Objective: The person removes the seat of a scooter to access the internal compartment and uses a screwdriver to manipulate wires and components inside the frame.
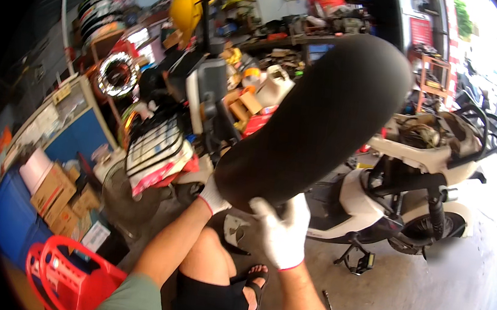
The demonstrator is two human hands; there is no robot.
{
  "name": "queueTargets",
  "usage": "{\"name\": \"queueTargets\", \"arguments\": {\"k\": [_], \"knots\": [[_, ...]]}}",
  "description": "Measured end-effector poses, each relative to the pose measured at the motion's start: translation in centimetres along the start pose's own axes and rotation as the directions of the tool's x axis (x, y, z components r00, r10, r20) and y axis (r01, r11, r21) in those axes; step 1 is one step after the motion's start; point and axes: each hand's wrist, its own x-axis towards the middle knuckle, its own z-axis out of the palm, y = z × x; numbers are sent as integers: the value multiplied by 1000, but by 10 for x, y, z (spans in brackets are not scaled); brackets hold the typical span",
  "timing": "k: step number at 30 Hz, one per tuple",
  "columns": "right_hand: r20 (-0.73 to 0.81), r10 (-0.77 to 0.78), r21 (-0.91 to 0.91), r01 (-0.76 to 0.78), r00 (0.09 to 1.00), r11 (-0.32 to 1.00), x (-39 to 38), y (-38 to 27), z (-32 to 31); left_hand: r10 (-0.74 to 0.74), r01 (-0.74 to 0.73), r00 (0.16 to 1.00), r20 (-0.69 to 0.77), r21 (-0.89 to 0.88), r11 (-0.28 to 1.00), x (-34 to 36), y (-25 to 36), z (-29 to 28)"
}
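A large, smooth black piece (pixel 324 114), which looks like a tyre seen edge-on, rises tilted to the right in front of me and is slightly blurred. My left hand (pixel 214 198), in a white glove with a red cuff, is closed at its lower left end, the fingers hidden behind it. At the lower edge, my right hand (pixel 281 233), gloved the same way, is against the black piece with thumb and fingers apart. Behind and to the right stands a white scooter (pixel 354 204), its upper rear compartment uncovered.
A red plastic chair (pixel 92 283) stands at lower left beside cardboard boxes (pixel 53 193) and a blue bin (pixel 13 210). Parts crowd a shelf (pixel 295 40) at the back. A tool (pixel 331 309) lies on the floor near my right forearm. A pedal (pixel 364 263) sticks out below the scooter.
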Motion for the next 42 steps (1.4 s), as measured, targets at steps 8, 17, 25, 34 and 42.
{"name": "queueTargets", "arguments": {"k": [8, 17, 25, 34, 42], "knots": [[-142, 237, 131, -219, 961, 967, -19, -22, 16, -84, 62, 973, -215, -109, 992, -49, 64, 7], [283, 97, 144, -142, 954, 979, -56, -39, 42, 183, -255, 846, -500, -78, 964, -187, 127, 19], [735, 120, -275, 132, 668, 952, -95, -51, 147, 500, 249, 487, -716, 662, 706, -328, -5, -79], [302, 885, -417, -786, 354, 456, -224, 99, 223, 425, 844, 18, -905, 242, 479, -500, -172, -145], [599, 789, -551, -645, 138, 530, -270, 153, 292, 458, 954, -75, -886, 70, 291, -520, -188, -156]]}}
